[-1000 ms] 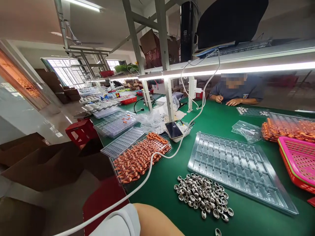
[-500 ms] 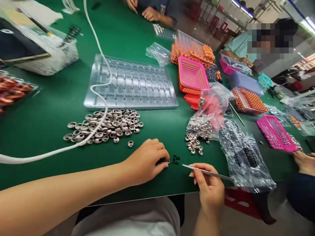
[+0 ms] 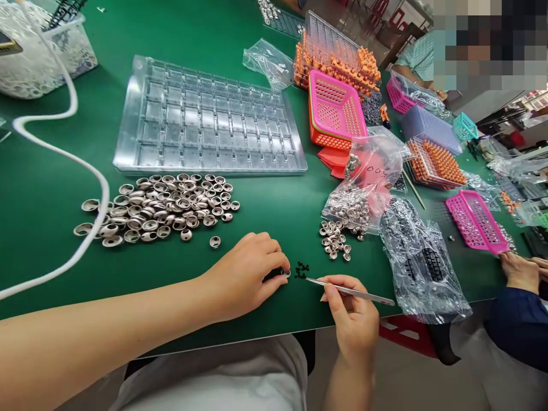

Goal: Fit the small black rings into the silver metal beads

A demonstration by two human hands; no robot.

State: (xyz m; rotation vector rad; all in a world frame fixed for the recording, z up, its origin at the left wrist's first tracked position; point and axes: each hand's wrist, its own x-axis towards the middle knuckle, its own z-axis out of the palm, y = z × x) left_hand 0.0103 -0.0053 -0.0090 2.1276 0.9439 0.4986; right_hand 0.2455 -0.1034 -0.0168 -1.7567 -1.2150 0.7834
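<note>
My left hand (image 3: 252, 274) rests on the green table, its fingers closed round a small silver ring-shaped metal part (image 3: 287, 273), mostly hidden by them. My right hand (image 3: 353, 311) grips metal tweezers (image 3: 355, 293). Their tip points left and lies at the edge of a small cluster of tiny black pieces (image 3: 301, 270); I cannot tell whether a piece is between the tips. Beyond my left forearm spreads a pile of silver ring-shaped metal parts (image 3: 165, 208), with a single one lying apart near my hand. Smaller silver parts (image 3: 335, 240) lie beyond my right hand.
A clear compartment tray (image 3: 222, 123) lies behind the pile. A white cable (image 3: 92, 171) crosses at left. Pink baskets (image 3: 338, 103), orange parts (image 3: 334, 63), a clear bag of parts (image 3: 349, 208) and a plastic bag with black pieces (image 3: 422, 257) stand at right. A co-worker's hands (image 3: 520, 273) are at far right.
The tweezers in my right hand have moved left, their tip now at the black pieces. My left hand keeps its hold. The whole view has shifted slightly.
</note>
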